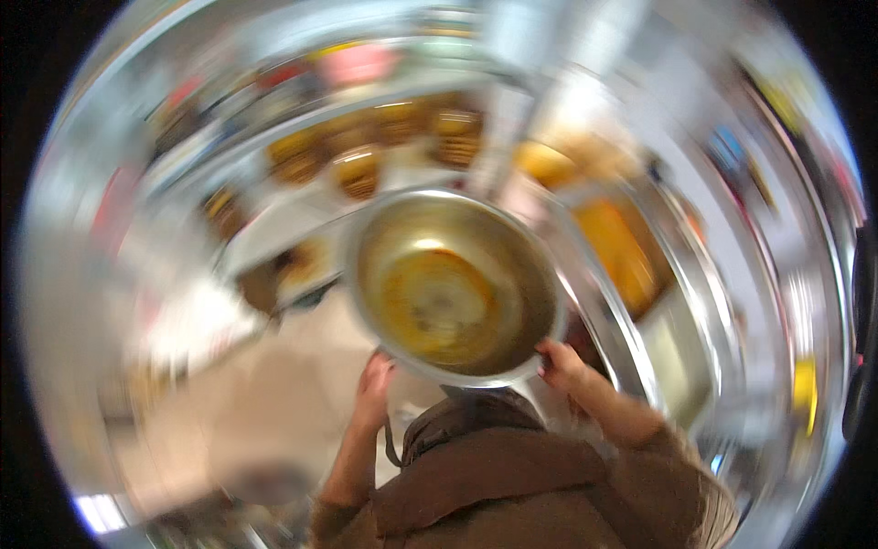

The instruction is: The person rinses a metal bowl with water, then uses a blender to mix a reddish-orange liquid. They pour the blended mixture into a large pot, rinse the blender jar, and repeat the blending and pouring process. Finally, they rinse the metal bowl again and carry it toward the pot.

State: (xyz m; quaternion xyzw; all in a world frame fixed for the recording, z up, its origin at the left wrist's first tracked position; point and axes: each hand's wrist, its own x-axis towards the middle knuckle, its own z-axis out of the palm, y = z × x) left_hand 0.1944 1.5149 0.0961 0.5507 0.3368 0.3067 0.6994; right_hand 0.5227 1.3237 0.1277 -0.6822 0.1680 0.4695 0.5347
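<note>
A large round metal bowl [528, 274] is held in front of my body, its mouth facing up towards me. Orange-yellow residue or a thin layer of liquid covers its bottom; blur hides which. My left hand [376, 379] grips the rim at the lower left. On the lower right of the rim, my right hand [564, 364] has its thumb over the edge and the other fingers mostly hidden beneath. The bowl is off the floor, between my two hands.
Beyond the bowl, several containers with orange-brown contents [357, 171] stand on a shelf or counter. To the right runs a metal counter [638, 364] with an orange-filled tray [617, 254]. Pale floor [260, 391] lies at left. Motion blur smears the surroundings.
</note>
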